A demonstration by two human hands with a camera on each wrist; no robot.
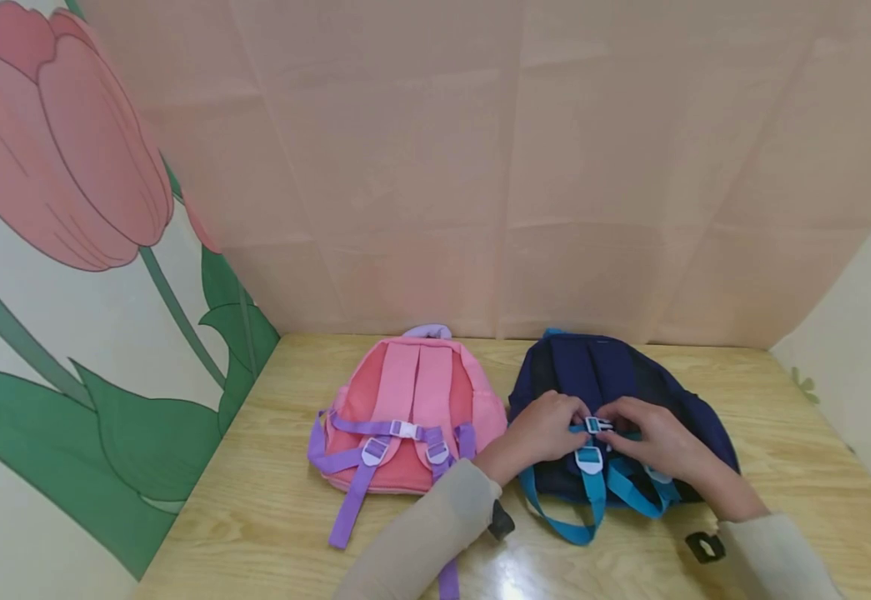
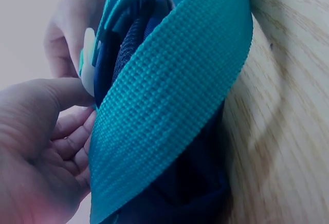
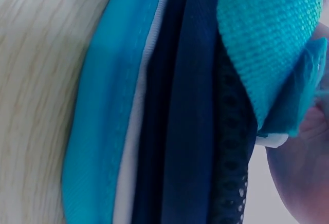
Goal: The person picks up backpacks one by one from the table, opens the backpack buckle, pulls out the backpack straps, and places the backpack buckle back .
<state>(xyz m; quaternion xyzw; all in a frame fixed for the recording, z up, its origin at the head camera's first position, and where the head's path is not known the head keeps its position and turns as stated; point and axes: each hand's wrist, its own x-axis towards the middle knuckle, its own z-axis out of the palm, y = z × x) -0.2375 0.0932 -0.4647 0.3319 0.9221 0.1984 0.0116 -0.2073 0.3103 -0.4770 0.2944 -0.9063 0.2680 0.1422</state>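
Head; white buckle [image 1: 593, 425] between hands [image 1: 543, 429] [image 1: 656, 437]

Tabletop [image 1: 255, 500]: bright, even light here, with a white glare popping toward the near edge!
Backdrop [image 1: 435, 183]: softly lit, creases faint.
Navy backpack [image 1: 618, 367]: nearly black, detail swallowed.
Teal strap [image 2: 169, 100]: weave crisp in the left wrist view, a soft shadow curving beside it.
Left hand [image 2: 41, 147]: greyish in a pale haze.
Right hand [image 3: 303, 175]: dim, blurry at the right wrist view's edge.

table [image 1: 240, 517]: left backpack [image 1: 401, 383] | right backpack [image 1: 615, 375] | buckle [image 1: 594, 425] apparently between hands [image 1: 548, 427] [image 1: 656, 437]
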